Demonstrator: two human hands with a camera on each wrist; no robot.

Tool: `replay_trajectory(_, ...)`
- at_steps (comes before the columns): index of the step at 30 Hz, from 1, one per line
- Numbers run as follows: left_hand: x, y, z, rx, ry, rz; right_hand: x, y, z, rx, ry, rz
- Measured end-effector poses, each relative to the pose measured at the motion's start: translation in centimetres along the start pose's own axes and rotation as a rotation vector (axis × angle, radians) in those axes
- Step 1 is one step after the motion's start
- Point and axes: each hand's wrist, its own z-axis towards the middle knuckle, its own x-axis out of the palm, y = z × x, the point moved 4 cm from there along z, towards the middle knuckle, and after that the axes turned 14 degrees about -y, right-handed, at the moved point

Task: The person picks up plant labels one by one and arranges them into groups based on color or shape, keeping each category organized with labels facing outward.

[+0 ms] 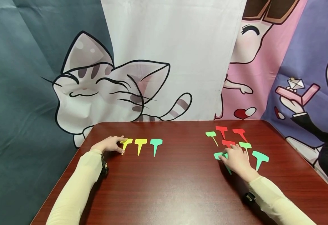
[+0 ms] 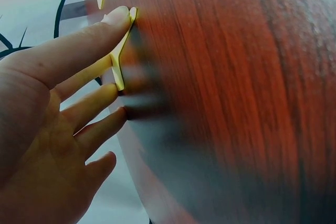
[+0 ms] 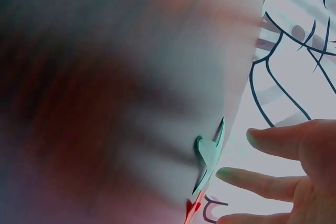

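Observation:
In the head view my left hand (image 1: 110, 145) touches the leftmost yellow T-shaped plant label (image 1: 128, 141), its thumb near the pointed end. The left wrist view shows the fingers mostly straight, with the yellow label beside the thumb tip and fingertips. A second yellow label (image 1: 140, 142) and a teal label (image 1: 156, 142) stand in a row to its right. Over on the right, my right hand (image 1: 237, 159) is spread above a teal label (image 1: 218, 156), partly covering it. The right wrist view shows that teal label (image 3: 210, 153) apart from the visible fingertips.
Around the right hand lie red labels (image 1: 221, 128), light green labels (image 1: 210, 134) and another teal label (image 1: 260, 157). They rest on a dark red wooden table (image 1: 166, 184). A cartoon-printed cloth (image 1: 175, 37) hangs behind the far edge.

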Motion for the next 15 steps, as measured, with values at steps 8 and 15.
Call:
replay_trajectory(8, 0.1, -0.3, 0.0, 0.003, -0.006, 0.003, -0.9, -0.8, -0.7, 0.001, -0.028, 0.007)
replay_trajectory(15, 0.1, -0.1, 0.0, -0.001, -0.002, 0.01, -0.9, -1.1, -1.1, 0.006, 0.002, 0.008)
